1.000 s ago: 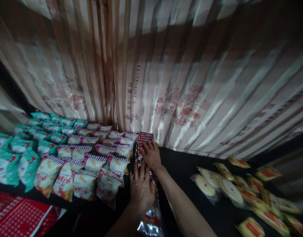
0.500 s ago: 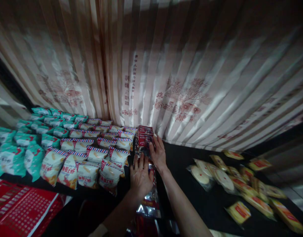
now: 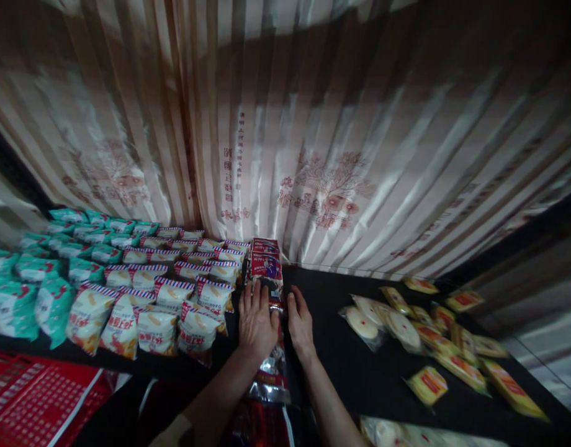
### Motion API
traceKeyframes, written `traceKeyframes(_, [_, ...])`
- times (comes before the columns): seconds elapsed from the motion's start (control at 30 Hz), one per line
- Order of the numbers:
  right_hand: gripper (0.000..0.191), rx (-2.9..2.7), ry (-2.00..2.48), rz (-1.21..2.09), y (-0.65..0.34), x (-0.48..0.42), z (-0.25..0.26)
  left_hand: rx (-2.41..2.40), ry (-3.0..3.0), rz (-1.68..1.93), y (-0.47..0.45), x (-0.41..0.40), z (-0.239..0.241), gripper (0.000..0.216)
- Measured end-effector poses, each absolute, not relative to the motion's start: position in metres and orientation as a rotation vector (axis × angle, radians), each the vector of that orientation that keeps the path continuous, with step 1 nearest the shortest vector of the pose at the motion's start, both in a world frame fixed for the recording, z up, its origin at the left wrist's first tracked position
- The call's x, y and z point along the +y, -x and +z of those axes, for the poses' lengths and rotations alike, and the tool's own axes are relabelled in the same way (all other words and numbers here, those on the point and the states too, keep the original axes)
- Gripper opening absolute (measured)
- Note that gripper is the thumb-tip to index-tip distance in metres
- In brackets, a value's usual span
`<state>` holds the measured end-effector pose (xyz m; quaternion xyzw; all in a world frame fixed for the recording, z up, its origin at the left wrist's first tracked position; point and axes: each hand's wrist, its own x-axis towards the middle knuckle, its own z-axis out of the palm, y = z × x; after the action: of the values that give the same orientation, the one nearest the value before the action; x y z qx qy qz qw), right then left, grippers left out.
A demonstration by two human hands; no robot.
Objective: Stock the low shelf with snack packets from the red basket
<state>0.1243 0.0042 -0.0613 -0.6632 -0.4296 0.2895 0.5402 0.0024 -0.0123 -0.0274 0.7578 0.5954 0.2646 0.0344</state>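
Note:
A row of dark red snack packets point(image 3: 265, 266) runs from the curtain toward me across the black-covered table. My left hand point(image 3: 258, 323) lies flat over the middle of that row, fingers stretched forward and touching the packets. On the right side of the row is my right hand point(image 3: 300, 320), its fingers extended and slightly bent, beside the packets; whether it touches them I cannot tell. Part of the row is hidden beneath my left hand. Nearer me a shiny packet end point(image 3: 269, 392) shows below the left wrist.
White snack bags with striped tops point(image 3: 197, 329) stand in rows to the left, with teal bags point(image 3: 55, 304) beyond them. A red basket point(image 3: 29, 397) sits at lower left. Yellow packets point(image 3: 427, 385) and round pale packaged cakes point(image 3: 403, 329) lie scattered rightward. A curtain point(image 3: 332, 124) hangs behind.
My right hand has drawn back toward me from the far packets, uncovering their right side. My left hand stays over the row. The whole view has shifted slightly.

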Motion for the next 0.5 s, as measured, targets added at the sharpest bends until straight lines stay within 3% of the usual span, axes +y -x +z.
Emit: traceKeyframes(0.5, [0.072,-0.859,1.399,0.965,-0.114,0.03,-0.081,1.858,-2.294,0.698,-0.01,0.021,-0.04,0.053])
